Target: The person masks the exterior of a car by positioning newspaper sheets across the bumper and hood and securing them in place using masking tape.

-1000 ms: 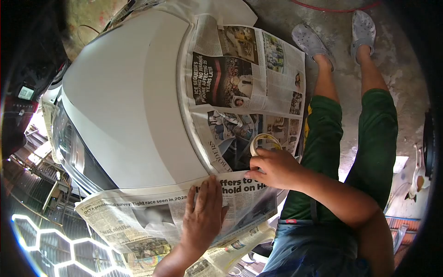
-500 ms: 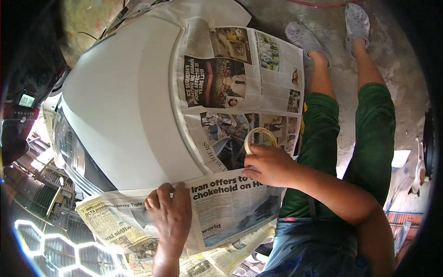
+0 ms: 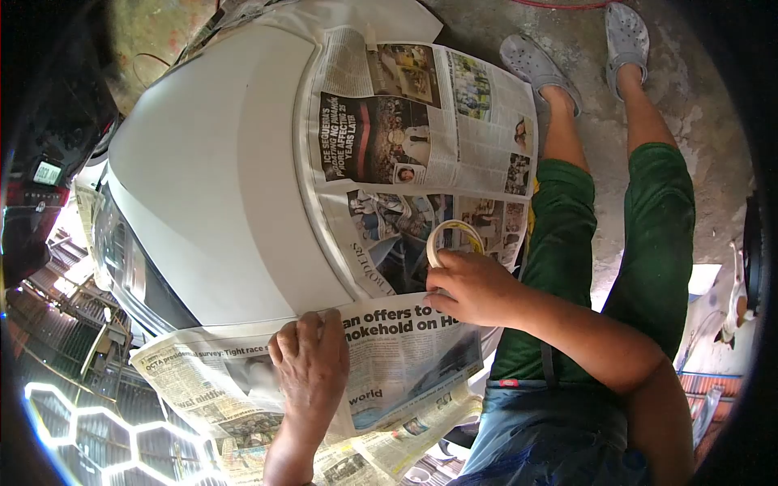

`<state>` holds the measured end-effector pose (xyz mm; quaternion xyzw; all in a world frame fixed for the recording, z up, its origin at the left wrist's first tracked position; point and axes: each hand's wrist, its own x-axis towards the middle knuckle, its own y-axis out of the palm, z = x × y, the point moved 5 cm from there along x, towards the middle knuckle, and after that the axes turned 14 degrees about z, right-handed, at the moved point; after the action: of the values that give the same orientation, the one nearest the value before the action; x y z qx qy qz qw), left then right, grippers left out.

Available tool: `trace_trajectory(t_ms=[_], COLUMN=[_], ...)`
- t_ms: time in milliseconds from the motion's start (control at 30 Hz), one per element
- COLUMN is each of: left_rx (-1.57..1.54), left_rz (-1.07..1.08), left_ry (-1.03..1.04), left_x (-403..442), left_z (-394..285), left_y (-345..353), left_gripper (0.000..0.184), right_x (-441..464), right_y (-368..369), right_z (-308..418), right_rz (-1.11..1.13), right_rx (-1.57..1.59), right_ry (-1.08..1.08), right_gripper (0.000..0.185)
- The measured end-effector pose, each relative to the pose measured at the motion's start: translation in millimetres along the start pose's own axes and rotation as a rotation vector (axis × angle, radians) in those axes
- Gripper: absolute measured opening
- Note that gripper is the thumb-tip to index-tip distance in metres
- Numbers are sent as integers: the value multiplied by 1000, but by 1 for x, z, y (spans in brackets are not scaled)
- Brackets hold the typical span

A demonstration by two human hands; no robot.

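Note:
My left hand [image 3: 312, 360], fingers bent and close together, presses on the upper edge of a newspaper sheet [image 3: 405, 356], where the sheet meets a white car body panel [image 3: 219, 170]. Its thumb is hard to make out. In my right hand [image 3: 474, 287] is a roll of masking tape [image 3: 454, 235], standing up from the fingers, which also rest near the sheet's top edge. Past the panel's curved edge, more newspaper pages [image 3: 429, 130] cover the surface. Whether a tape strip runs between my hands cannot be made out.
My legs in green shorts [image 3: 567, 235] and grey clogs [image 3: 628, 40] stand on the concrete floor [image 3: 592, 49] at the right. More newspaper [image 3: 365, 462] hangs below. Hexagonal lights [image 3: 113, 437] glow at the lower left. A red hose [image 3: 559, 6] lies along the top.
My left hand has slid right and slightly up along the sheet, covering the headline's first letters. The sheet has shifted a little left. My right hand with the tape has barely moved.

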<state>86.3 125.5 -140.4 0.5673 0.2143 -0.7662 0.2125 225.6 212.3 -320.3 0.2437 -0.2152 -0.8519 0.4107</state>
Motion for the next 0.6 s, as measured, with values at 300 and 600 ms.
trace_trajectory(t_ms=[300, 600], left_rx=[-77, -43], left_rz=[77, 101], left_ry=[-2, 31], left_x=[2, 3], left_z=[-6, -14], left_y=[7, 13], left_gripper=[32, 39], right_x=[1, 0], right_y=[0, -4], right_z=[-1, 2], right_rz=[-9, -4], right_rx=[-13, 8], right_ry=[-16, -1], right_gripper=[26, 25])
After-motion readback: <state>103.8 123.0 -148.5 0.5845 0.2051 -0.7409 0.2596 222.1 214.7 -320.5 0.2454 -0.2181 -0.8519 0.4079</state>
